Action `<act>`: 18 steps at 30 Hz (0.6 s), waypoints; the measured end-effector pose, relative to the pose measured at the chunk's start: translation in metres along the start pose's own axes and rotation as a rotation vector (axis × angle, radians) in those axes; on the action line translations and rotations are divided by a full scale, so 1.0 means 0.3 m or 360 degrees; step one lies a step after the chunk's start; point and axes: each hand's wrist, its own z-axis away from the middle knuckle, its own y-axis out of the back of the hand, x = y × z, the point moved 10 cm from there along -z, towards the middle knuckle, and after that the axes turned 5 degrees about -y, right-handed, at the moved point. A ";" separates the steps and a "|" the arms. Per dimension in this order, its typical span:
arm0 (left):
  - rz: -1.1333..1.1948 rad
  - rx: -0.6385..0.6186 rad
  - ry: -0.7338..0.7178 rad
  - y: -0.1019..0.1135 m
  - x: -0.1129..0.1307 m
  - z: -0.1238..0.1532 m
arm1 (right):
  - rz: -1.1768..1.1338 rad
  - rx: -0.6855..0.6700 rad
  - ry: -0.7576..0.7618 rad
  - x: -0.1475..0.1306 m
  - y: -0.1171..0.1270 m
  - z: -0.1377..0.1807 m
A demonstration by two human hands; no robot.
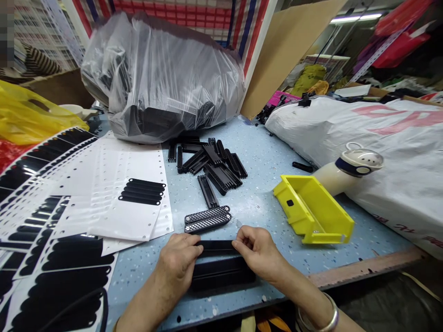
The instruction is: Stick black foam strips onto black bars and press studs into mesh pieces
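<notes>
A flat black strip (218, 247) spans my two hands near the front of the table. My left hand (178, 258) pinches its left end between thumb and fingers, and my right hand (255, 249) pinches the right end. Just below them lies a long black grooved block (223, 275), its ends partly covered by my hands. Directly beyond the strip sits a pair of black parts with a textured pattern and screws (207, 219), side by side. A slotted black piece (208, 191) touches them from behind, and a loose pile of similar black pieces (216, 166) lies farther back.
White sheets with black oblong stickers (141, 192) cover the left side. A yellow bin (313, 210) stands at right, beside a cream bottle (334, 175) leaning against a white sack (391, 138). A large clear plastic bag (173, 78) of dark items fills the back.
</notes>
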 end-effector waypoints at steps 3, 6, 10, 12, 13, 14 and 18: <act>-0.0006 0.0000 -0.0005 0.002 0.001 0.000 | 0.0090 -0.0009 0.0007 0.006 0.001 0.002; 0.0004 0.0002 -0.0006 0.002 0.001 0.000 | 0.0111 -0.0010 0.0024 0.011 0.012 0.004; 0.0009 0.0010 -0.0001 0.003 0.000 -0.002 | -0.0077 0.0003 -0.0041 0.033 0.034 0.008; 0.0002 0.0009 -0.0006 0.003 0.001 -0.003 | -0.0162 -0.0018 -0.0100 0.049 0.025 0.010; -0.0004 0.0007 -0.0011 0.002 0.002 -0.004 | -0.0158 -0.0009 -0.0108 0.053 0.020 0.011; -0.0011 0.0004 -0.0012 0.001 0.002 -0.004 | -0.0116 0.0021 -0.0098 0.053 0.016 0.011; -0.0021 -0.0010 0.0007 -0.007 -0.003 -0.003 | 0.0220 0.0104 0.0091 0.020 -0.013 0.006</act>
